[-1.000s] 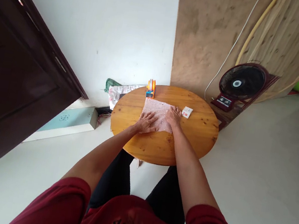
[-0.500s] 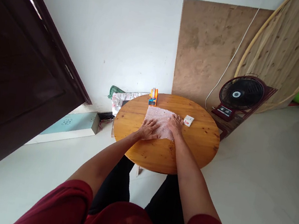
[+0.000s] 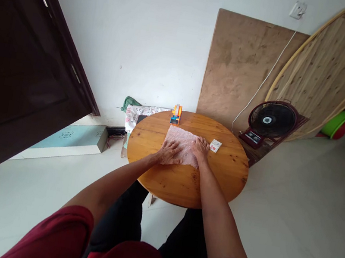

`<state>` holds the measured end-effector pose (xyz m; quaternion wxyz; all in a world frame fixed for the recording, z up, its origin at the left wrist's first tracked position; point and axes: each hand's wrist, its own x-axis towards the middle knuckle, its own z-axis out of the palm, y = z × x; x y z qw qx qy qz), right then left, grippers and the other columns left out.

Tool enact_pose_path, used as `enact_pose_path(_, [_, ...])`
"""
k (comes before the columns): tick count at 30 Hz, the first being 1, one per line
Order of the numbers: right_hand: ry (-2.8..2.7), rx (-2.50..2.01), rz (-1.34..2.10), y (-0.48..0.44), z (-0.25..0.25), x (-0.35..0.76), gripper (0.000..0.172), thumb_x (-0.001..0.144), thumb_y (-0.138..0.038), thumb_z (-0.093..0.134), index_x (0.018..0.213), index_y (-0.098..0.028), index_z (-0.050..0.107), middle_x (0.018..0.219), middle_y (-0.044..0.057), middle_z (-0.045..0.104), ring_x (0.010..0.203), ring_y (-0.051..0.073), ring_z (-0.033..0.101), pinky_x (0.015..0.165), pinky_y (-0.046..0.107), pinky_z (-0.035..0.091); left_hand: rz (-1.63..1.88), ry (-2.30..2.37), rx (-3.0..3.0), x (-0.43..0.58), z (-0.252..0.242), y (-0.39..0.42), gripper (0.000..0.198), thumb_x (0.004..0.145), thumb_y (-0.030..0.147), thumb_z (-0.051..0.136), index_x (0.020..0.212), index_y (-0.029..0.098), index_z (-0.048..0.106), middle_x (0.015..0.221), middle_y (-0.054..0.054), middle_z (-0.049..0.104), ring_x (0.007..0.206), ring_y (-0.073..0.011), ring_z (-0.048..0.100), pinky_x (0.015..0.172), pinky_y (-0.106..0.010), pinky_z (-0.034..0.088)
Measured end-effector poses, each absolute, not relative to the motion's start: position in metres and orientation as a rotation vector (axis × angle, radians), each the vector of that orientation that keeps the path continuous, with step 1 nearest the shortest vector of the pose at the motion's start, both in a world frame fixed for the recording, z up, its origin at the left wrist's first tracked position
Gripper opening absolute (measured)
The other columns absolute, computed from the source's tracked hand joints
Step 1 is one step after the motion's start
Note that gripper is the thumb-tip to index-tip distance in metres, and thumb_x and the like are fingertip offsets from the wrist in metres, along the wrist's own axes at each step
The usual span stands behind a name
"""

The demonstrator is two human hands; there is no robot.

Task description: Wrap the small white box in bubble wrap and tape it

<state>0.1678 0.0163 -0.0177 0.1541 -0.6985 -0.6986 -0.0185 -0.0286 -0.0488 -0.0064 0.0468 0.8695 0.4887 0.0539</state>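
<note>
Pressing flat on bubble wrap (image 3: pixel 182 143): left hand (image 3: pixel 169 152) and right hand (image 3: pixel 200 148), palms down, fingers spread, gripping nothing. Small box (image 3: pixel 215 145) just right; tape dispenser (image 3: pixel 175 114) beyond, on table (image 3: pixel 183 183).

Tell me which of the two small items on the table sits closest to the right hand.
The small white box, just beside the right hand; the orange tape dispenser stands farther off at the far edge.
</note>
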Motion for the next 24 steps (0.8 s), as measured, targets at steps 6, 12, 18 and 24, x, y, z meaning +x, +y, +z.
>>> enact_pose_path(6, [-2.0, -2.01, -0.022, 0.022, -0.019, 0.168, 0.046, 0.097, -0.035, 0.035, 0.14, -0.022, 0.049, 0.149, 0.012, 0.046, 0.14, 0.03, 0.036, 0.111, 0.047, 0.028, 0.274, 1.531, 2.656, -0.013, 0.016, -0.025, 0.048, 0.096, 0.041, 0.04, 0.141, 0.028, 0.051, 0.144, -0.01, 0.051, 0.13, -0.0293, 0.05, 0.113, -0.049, 0.032])
enact_pose_path(12, [-2.014, -2.018, -0.002, 0.026, -0.022, 0.171, 0.048, 0.097, -0.037, 0.036, 0.14, -0.021, 0.05, 0.152, 0.01, 0.044, 0.14, 0.03, 0.036, 0.113, 0.046, 0.029, 0.268, 1.376, 2.714, -0.001, 0.006, 0.013, 0.06, 0.091, 0.055, 0.049, 0.143, 0.027, 0.048, 0.157, -0.01, 0.035, 0.147, -0.031, 0.027, 0.12, -0.052, 0.018])
enact_pose_path(18, [-2.06, -2.046, 0.01, 0.029, -0.025, 0.174, 0.052, 0.097, -0.038, 0.033, 0.145, -0.021, 0.043, 0.155, 0.009, 0.04, 0.143, 0.03, 0.032, 0.115, 0.046, 0.026, 0.252, 1.27, 2.722, -0.012, -0.024, 0.025, 0.083, 0.086, 0.073, 0.042, 0.153, 0.026, 0.031, 0.163, -0.013, 0.02, 0.151, -0.0356, 0.014, 0.119, -0.061, 0.005])
enact_pose_path(24, [-2.068, -2.053, 0.026, 0.03, -0.023, 0.173, 0.051, 0.098, -0.038, 0.031, 0.144, -0.021, 0.046, 0.155, 0.009, 0.04, 0.143, 0.03, 0.033, 0.115, 0.048, 0.027, 0.263, 1.213, 2.696, -0.017, -0.025, 0.029, 0.089, 0.083, 0.077, 0.043, 0.153, 0.021, 0.033, 0.16, -0.017, 0.026, 0.15, -0.0382, 0.014, 0.117, -0.064, 0.004])
